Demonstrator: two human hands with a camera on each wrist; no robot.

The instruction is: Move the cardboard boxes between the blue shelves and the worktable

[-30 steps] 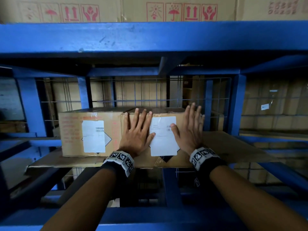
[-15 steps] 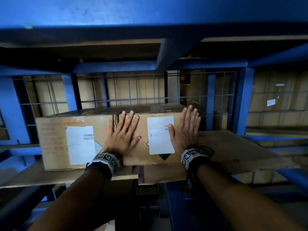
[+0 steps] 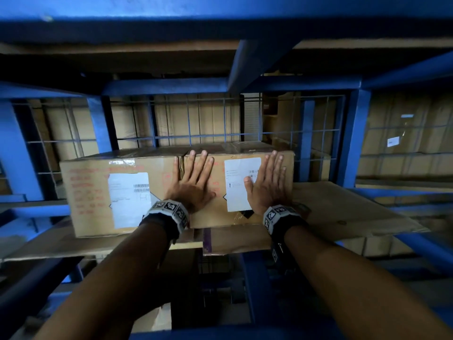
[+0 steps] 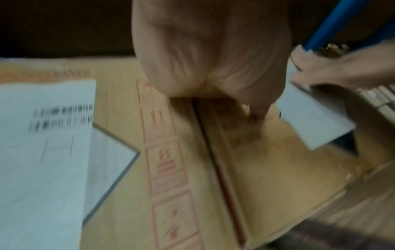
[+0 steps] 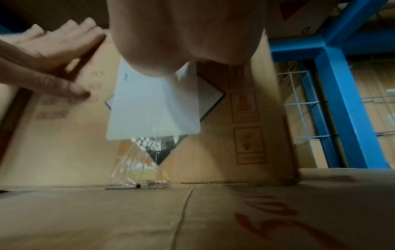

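Two cardboard boxes stand side by side on the blue shelf's cardboard liner (image 3: 343, 212). The left box (image 3: 90, 192) and the right box (image 3: 215, 217) each carry a white label. My left hand (image 3: 193, 182) lies flat, fingers spread, over the seam between the boxes, mostly on the right one. My right hand (image 3: 268, 185) presses flat on the right box's front, partly over its label (image 3: 241, 182). In the left wrist view my left hand (image 4: 213, 59) rests by the seam (image 4: 213, 160). In the right wrist view my right hand (image 5: 186, 33) covers the label's top (image 5: 153, 110).
A thick blue beam (image 3: 220, 18) runs overhead and a blue post (image 3: 353, 138) stands right of the boxes. Wire mesh (image 3: 196, 123) closes the shelf's back, with more cartons behind. Bare liner lies to the right of the right box. A lower shelf level is dim.
Both flat hands have slid the right box deeper into the shelf; its front, which stuck out past the left box, is now about level with it. The head view has dropped lower.
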